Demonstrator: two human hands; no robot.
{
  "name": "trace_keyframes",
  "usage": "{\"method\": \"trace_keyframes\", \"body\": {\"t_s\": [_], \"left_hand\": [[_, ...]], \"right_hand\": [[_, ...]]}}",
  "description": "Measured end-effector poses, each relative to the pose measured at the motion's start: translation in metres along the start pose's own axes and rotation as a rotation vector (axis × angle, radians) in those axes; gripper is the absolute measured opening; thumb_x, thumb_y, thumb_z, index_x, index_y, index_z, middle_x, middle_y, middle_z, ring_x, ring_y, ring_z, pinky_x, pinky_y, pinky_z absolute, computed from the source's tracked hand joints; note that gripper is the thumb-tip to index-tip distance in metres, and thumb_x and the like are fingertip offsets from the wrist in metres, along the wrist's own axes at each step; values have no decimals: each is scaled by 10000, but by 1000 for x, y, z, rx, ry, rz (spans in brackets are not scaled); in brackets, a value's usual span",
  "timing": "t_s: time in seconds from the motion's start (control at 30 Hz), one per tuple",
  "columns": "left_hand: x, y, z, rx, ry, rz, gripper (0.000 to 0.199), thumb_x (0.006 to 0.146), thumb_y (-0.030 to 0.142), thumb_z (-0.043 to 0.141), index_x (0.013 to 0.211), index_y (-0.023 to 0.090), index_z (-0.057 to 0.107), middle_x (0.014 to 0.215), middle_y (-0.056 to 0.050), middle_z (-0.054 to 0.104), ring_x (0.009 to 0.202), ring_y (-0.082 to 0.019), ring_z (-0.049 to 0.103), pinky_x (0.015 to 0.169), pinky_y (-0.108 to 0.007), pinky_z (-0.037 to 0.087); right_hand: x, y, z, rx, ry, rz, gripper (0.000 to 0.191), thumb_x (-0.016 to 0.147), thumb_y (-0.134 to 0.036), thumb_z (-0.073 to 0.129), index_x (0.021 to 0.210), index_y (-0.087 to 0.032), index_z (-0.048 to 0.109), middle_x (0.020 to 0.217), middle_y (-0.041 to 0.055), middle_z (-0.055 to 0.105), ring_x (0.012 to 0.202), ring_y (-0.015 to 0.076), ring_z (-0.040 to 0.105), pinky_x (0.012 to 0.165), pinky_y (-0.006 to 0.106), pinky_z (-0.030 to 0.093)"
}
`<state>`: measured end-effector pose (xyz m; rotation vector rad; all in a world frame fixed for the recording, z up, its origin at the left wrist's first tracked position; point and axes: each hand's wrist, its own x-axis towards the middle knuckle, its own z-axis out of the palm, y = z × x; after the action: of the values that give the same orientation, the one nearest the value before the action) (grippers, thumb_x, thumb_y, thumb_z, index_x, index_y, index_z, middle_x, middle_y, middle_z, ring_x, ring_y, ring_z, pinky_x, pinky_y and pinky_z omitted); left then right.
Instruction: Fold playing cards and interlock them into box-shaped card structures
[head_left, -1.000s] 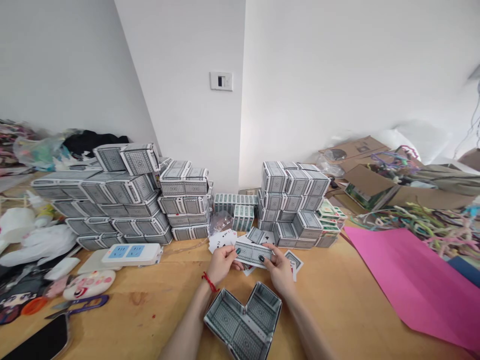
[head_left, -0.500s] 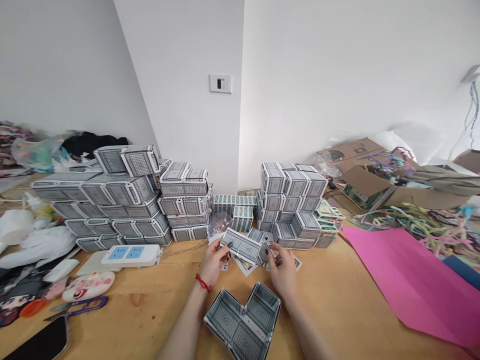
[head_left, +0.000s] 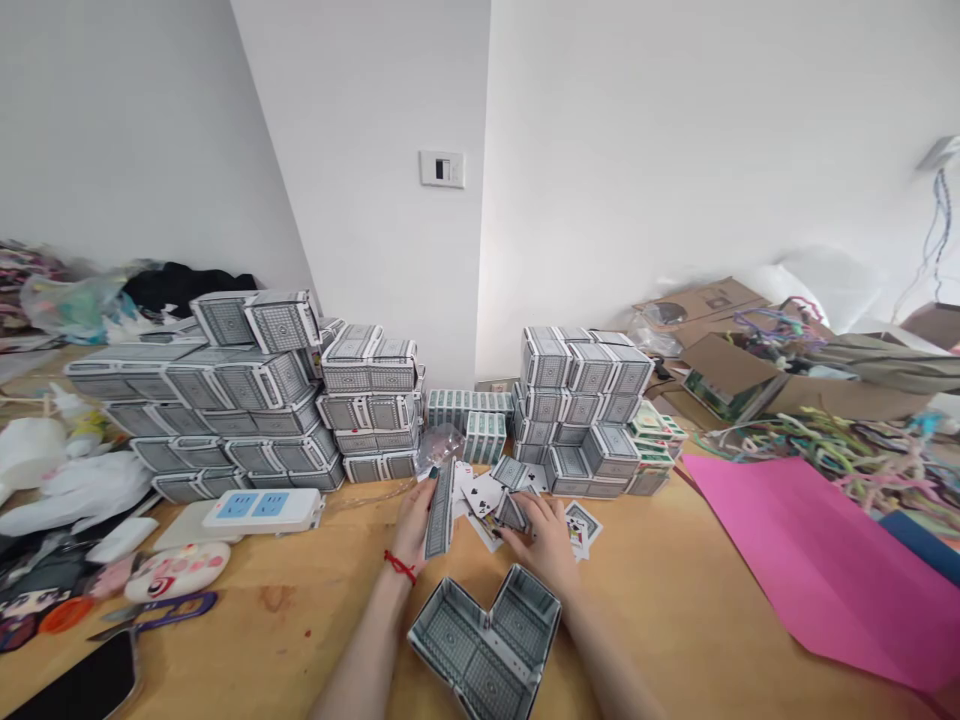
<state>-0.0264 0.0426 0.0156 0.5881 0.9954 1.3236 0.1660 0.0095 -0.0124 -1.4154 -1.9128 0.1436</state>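
My left hand [head_left: 411, 522], with a red cord at the wrist, is closed around a strip of joined playing cards [head_left: 440, 510] turned nearly edge-on. Over the loose pile, my right hand [head_left: 546, 540] pinches a folded playing card [head_left: 512, 512] between thumb and fingers. Loose playing cards [head_left: 480, 492] lie scattered under and beyond the right hand, some face up. Between my forearms an open heart-shaped box [head_left: 457, 632] built from grey-backed cards rests on the wooden table [head_left: 292, 640].
Stacked card-built blocks stand at the left [head_left: 255, 380], centre-left [head_left: 369, 400] and right [head_left: 585, 400]. Small card packs [head_left: 486, 436] are behind the pile. A power strip [head_left: 262, 510], scissors [head_left: 172, 610] and phone [head_left: 82, 680] lie left; pink paper [head_left: 810, 560] lies right.
My left hand has turned the card strip from flat to nearly upright and drawn it slightly left, uncovering loose cards. My right hand has moved a little left and nearer, onto the folded card.
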Motion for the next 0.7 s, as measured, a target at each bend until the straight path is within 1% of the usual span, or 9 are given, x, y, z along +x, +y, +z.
{"method": "trace_keyframes", "body": {"t_s": [0.1,0.23,0.3,0.37,0.43,0.47,0.53,0.6,0.7], "left_hand": [[0,-1,-1,-42,-11,19,216,615,319,664,736,154,595,489,49,582,394,-69,518,423,-167,412],[-2,-3,-5,-43,-76,2,351,581,268,701,892,163,578,617,25,634,492,-80,568,461,-160,432],[-3,-4,-6,-42,-104,-4,425,567,212,711,958,167,551,652,22,637,489,-65,559,450,-143,424],[-5,-3,-6,-38,-142,7,461,569,177,709,993,172,530,685,18,639,497,-59,558,446,-133,423],[-6,-1,-5,-28,-174,14,467,574,164,704,1002,180,518,766,0,648,559,-74,584,484,-147,454],[-7,-1,-5,-23,-178,11,464,573,159,704,997,182,518,797,-7,650,587,-83,594,502,-157,468],[-7,1,-4,-19,-166,1,448,567,150,706,976,177,524,813,-17,652,603,-93,600,513,-168,480],[-8,2,-3,-27,-147,-14,428,560,142,708,950,170,534,799,-21,654,593,-96,599,511,-172,483],[-7,3,-3,-48,-125,-35,415,547,138,714,926,170,547,794,-21,656,594,-100,602,514,-175,487]], "right_hand": [[-1,-3,0,-5,-42,-31,429,704,-372,585,1105,-232,519,1083,73,575,895,245,506,786,393,382],[1,-10,6,13,-46,-61,373,729,-334,567,1083,-222,533,1062,67,596,896,228,509,779,371,397],[5,-15,9,3,-55,-80,367,716,-312,582,1069,-219,546,1078,68,595,881,223,511,758,357,407],[10,-19,11,-41,-74,-89,421,679,-282,617,1087,-213,541,1127,72,573,862,228,509,736,353,412],[18,-25,12,-109,-115,-80,478,654,-255,632,1116,-198,525,1172,79,545,872,239,496,738,354,409],[23,-28,12,-143,-150,-73,459,660,-249,624,1106,-191,534,1167,81,547,883,242,488,742,352,405],[31,-33,13,-206,-240,-64,314,700,-237,582,1009,-189,587,1080,76,596,886,239,484,734,330,402],[39,-36,14,-271,-315,-69,166,744,-208,526,873,-190,627,934,69,641,874,231,489,717,305,397],[44,-37,13,-351,-381,-123,140,756,-153,494,737,-174,632,748,71,643,830,224,511,684,280,393]]}}
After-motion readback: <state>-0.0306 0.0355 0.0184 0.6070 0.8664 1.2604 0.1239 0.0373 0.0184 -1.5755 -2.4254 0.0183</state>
